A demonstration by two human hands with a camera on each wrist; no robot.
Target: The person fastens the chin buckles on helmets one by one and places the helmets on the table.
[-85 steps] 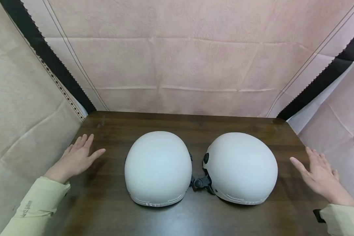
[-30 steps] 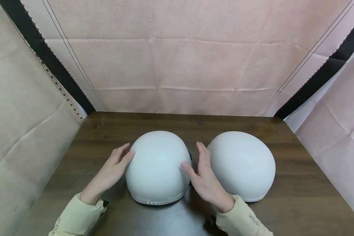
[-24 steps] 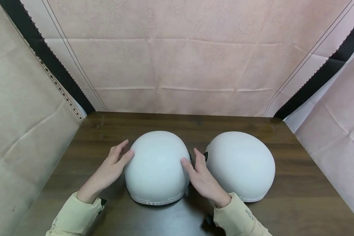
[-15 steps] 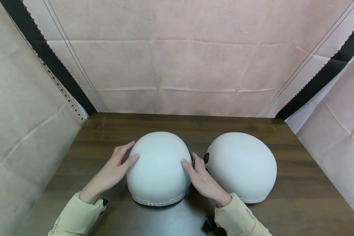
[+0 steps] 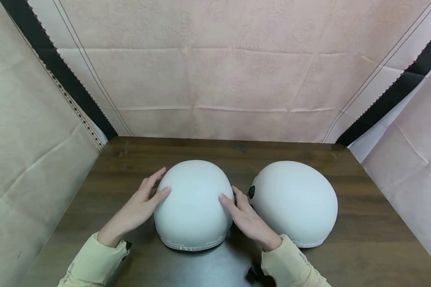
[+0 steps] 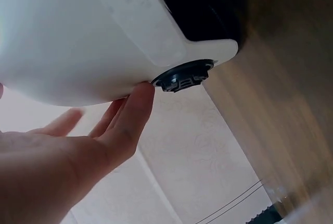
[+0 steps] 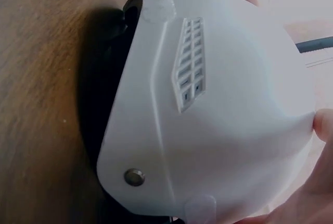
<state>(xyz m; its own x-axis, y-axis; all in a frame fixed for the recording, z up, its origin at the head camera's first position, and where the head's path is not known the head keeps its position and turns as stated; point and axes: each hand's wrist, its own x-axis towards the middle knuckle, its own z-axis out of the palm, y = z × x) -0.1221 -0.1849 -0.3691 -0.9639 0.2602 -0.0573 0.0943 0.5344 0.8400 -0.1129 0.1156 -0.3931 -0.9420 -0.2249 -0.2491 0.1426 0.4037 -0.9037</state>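
Observation:
Two white helmets rest dome-up on a brown table. My left hand (image 5: 136, 209) and right hand (image 5: 249, 221) hold the left helmet (image 5: 194, 203) from both sides, thumbs on the front of its shell. In the left wrist view, a fingertip touches the shell (image 6: 62, 36) beside a round black fitting (image 6: 184, 75). The right wrist view shows the helmet's rim, a slotted vent (image 7: 190, 65), a metal rivet (image 7: 134, 177) and my right thumb (image 7: 324, 125) against the dome. Fingers on the far sides are partly hidden.
The second white helmet (image 5: 298, 203) stands just right of my right hand, a black round fitting (image 5: 251, 192) on its side. Pale cloth walls (image 5: 237, 79) rise behind and beside the brown table (image 5: 362, 239).
Both hands came in from the table's sides to the left helmet. The right hand's fingers have since lowered along its side. Both helmets stay in about the same place.

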